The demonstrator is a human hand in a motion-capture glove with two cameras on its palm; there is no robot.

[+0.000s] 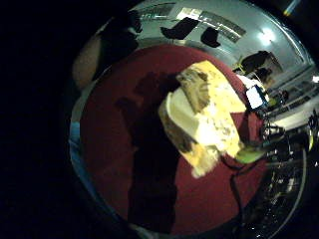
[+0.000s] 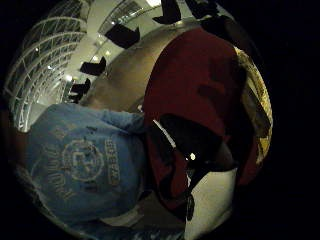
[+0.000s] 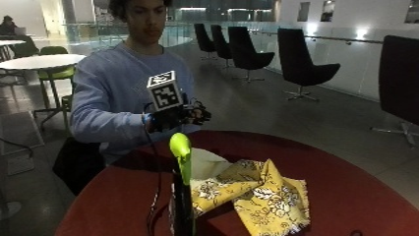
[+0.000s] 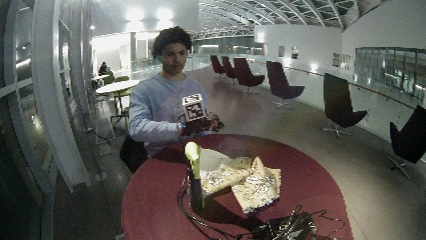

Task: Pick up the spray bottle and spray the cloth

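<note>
A spray bottle with a lime-green head [image 3: 180, 150] and dark body [image 3: 182, 206] stands upright near the table's front edge, also seen in the wide view [image 4: 193, 175]. Just beyond it lies the crumpled yellow patterned cloth [image 3: 262, 191] [image 1: 209, 114], partly over a white sheet [image 3: 206, 162]. My gloved right hand [image 3: 178, 118] [image 4: 200, 125] hovers at chest height over the table's far edge, well behind and above the bottle. Its fingers hang loosely curled and hold nothing. The little finger side palm view looks down on the cloth, with the bottle's green head [image 1: 249, 154] beside it.
The round dark-red table [image 3: 347, 187] carries a black cable [image 3: 156, 196] running past the bottle, and a tangle of cables and gear at its near edge [image 4: 286, 227]. The seated person's blue sweatshirt [image 2: 75, 160] is close behind the hand. Black chairs [image 3: 304, 59] stand farther back.
</note>
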